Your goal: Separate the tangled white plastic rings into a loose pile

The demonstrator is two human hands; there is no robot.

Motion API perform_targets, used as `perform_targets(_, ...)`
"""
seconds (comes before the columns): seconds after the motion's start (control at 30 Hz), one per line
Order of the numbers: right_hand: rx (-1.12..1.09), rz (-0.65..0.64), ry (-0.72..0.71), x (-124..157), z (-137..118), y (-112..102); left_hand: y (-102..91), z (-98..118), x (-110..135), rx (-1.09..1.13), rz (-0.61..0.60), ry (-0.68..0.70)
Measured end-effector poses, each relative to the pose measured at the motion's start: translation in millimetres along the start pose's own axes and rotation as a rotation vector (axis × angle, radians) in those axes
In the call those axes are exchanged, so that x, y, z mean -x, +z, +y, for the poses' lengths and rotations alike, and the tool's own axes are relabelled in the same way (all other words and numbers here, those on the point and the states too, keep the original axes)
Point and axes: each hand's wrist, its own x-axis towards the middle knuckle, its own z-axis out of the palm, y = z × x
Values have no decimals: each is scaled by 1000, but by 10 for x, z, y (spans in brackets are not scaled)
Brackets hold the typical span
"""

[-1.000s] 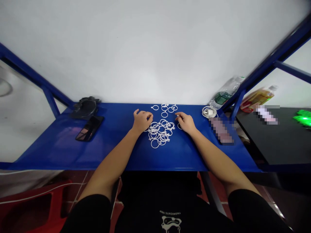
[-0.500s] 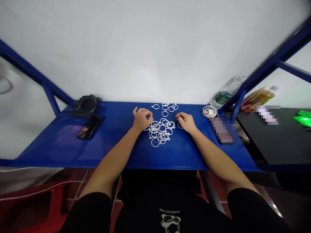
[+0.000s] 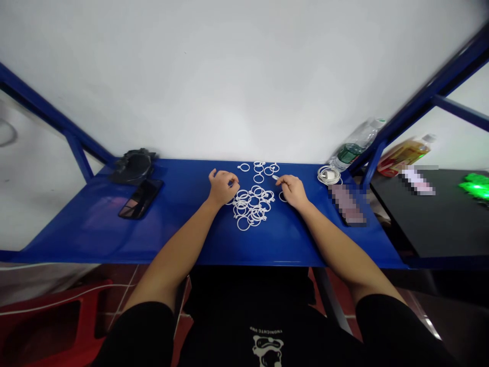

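Pinches a white piece (image 3: 275, 177) in right grip (image 3: 278, 181); curls left grip (image 3: 236, 185) loosely, contents unclear. Flanks white rings (image 3: 252, 206) heaped on the blue table (image 3: 91, 232), others near its far edge by the wall (image 3: 229, 86).

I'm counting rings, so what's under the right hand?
Part of a white ring shows at the edge of the right hand; the hand hides its remainder and anything else underneath.

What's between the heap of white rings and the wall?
In the head view, several looser white rings, some overlapping, lie on the blue table between heap and wall; the left hand and right hand flank that stretch.
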Motion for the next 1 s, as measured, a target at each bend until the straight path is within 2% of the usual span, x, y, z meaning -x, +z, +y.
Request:
perform_targets(0.2, -26, -73, -137, 59, -51, 30, 38, -20, -5, -11, -32, 10)
perform_targets(0.43, -86, -54, -64, 30, 44, 69, 42, -17, -3, 21, -54, 19)
perform_targets(0.6, 36, -46, -84, -12, 90, 95, 44, -25, -4, 3, -55, 37)
perform_targets(0.83, 291, -194, -4, -108, 107, 201, 72, -31, -6, -8, -90, 55)
perform_targets(1.0, 311, -249, 4, -112, 67, 195, 95, -19, 9, -3, -111, 86)
